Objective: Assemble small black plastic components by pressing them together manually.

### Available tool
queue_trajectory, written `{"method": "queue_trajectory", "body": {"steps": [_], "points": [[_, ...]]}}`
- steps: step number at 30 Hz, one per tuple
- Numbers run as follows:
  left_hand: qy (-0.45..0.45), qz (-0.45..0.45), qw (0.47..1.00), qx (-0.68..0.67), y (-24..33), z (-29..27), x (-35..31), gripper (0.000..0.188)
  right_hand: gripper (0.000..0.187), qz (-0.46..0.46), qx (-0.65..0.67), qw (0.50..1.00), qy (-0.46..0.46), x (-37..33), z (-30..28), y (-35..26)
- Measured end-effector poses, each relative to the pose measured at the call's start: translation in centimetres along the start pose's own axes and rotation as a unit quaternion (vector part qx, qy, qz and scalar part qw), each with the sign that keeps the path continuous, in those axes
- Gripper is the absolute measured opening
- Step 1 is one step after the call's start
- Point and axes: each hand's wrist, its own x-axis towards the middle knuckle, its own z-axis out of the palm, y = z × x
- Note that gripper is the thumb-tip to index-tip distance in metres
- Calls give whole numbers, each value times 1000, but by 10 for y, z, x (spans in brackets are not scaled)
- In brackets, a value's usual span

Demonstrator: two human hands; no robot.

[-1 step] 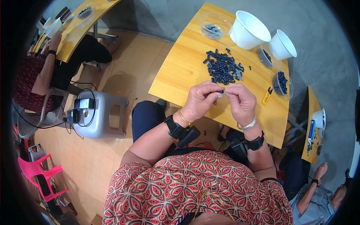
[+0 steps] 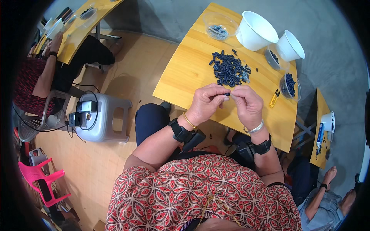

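Over the near edge of the wooden table, my two hands meet fingertip to fingertip. My left hand point(image 2: 207, 104) pinches a small dark plastic piece point(image 2: 227, 94) between thumb and forefinger. Against that piece, the thumb and forefinger of my right hand point(image 2: 248, 103) are pressed together; whatever they grip is too small to make out. Just beyond my fingers lies a pile of short dark cylindrical pieces point(image 2: 227, 69). Small transparent or silvery bits point(image 2: 245, 77) are mixed into its right side. Yellow thread snips point(image 2: 274, 98) rest to the right of my right hand.
At the table's point(image 2: 181, 73) back stand a transparent bowl point(image 2: 220, 19) of small bits, a large white tub point(image 2: 257, 30) and a smaller white tub point(image 2: 291, 45). Two transparent bowls with dark pieces point(image 2: 290, 84) sit along the right. A grey stool point(image 2: 104, 119) stands left; people work at both sides.
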Motion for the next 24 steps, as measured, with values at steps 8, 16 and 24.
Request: {"method": "queue_trajectory", "body": {"steps": [8,16,24], "points": [[-5,28,996,86,-1,2,0,14,14,-54,-67,996,-30,-1,-5,-5],[-71,-72,993,63,-1,7,-10,10,18,-10,-76,997,-23,-37,-10,-15],[-97,-129,986,34,-3,8,-8,9,20,33,-59,996,-50,-45,-17,-4]]}}
